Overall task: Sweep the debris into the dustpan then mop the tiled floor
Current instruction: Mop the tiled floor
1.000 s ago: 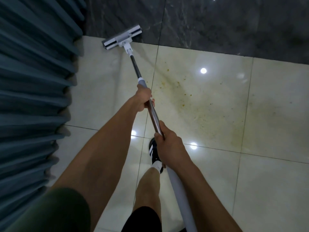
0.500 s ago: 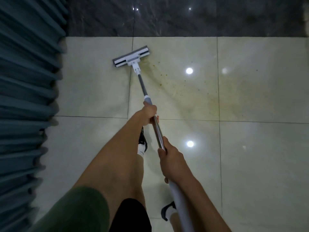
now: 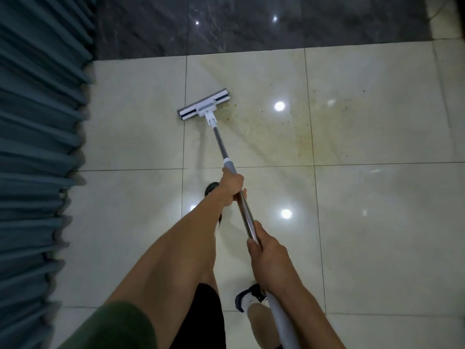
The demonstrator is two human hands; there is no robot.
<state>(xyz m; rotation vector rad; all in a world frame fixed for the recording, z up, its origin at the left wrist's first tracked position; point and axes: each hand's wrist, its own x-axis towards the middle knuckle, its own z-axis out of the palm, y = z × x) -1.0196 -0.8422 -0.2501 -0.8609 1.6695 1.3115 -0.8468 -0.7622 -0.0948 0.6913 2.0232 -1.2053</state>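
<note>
A flat mop with a white and grey head lies on the cream tiled floor, its metal handle running back toward me. My left hand grips the handle just below its grey collar. My right hand grips the handle lower down, near the white end grip. A yellowish stain with small dark specks spreads over the tiles to the right of the mop head. No dustpan is in view.
Blue-grey pleated curtains hang along the left side. A dark marble strip borders the far edge of the tiles. My legs and dark shoes stand below the handle.
The mop head has slid back toward me, from the dark marble edge to the middle of the tile row. I have stepped back; both hands keep their hold.
</note>
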